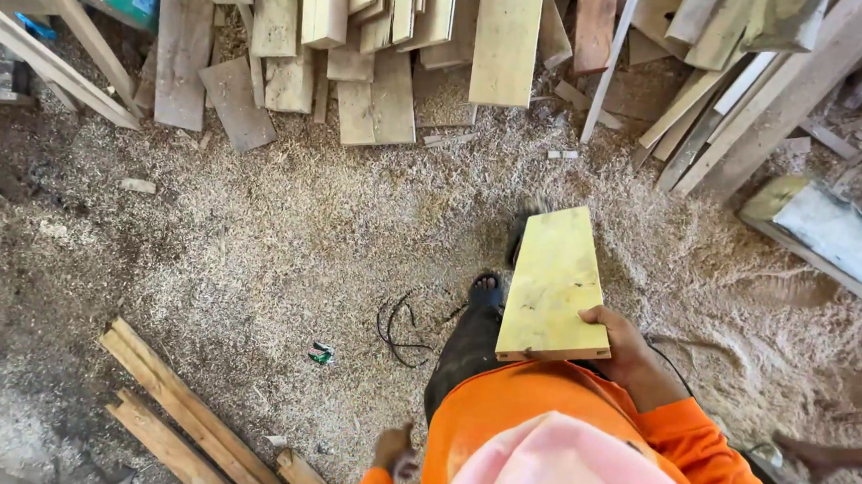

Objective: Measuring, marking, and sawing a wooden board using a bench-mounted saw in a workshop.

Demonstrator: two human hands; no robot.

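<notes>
My right hand [629,347] grips the near end of a short yellowish wooden board [553,282], holding it flat and level in front of my body, its far end pointing away. My left hand [397,450] hangs low beside my orange shirt with the fingers curled; whether it holds anything I cannot tell. Below the board my sandalled foot [486,290] stands on the sawdust.
Sawdust covers the floor [252,243]. Stacks of planks [379,46] lie at the far edge and long boards [741,93] lean at the right. Several slats [193,426] lie at the lower left. A black wire loop [396,329] lies near my foot. Another person's foot [813,453] shows at lower right.
</notes>
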